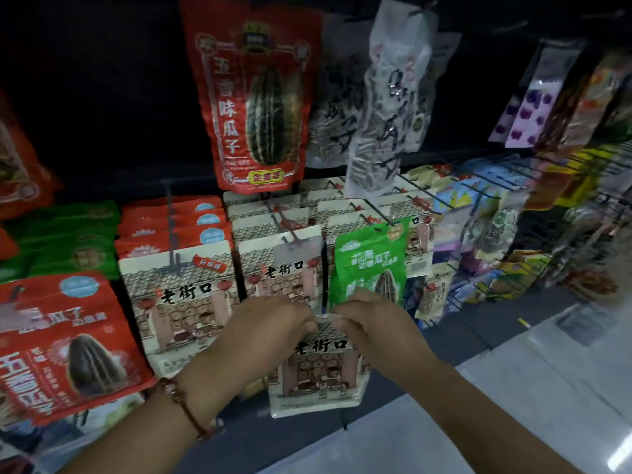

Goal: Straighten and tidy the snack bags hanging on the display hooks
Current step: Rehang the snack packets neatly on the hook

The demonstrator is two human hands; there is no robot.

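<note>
Both my hands hold a cream snack bag (319,374) with a tiled-roof house picture by its top edge. My left hand (270,328) pinches the top left corner and my right hand (372,323) pinches the top right corner. The bag hangs below my fingers, in front of the rack. A green seed bag (371,265) hangs just above my right hand. Rows of matching cream bags (184,299) hang on hooks (290,234) behind. A large red seed bag (256,107) hangs higher up.
Red bags (65,343) and green bags (68,248) fill the hooks at the left. Clear seed bags (386,107) hang at upper centre. Mixed colourful packets (533,213) crowd wire hooks at the right. A pale tiled floor (513,405) lies at lower right.
</note>
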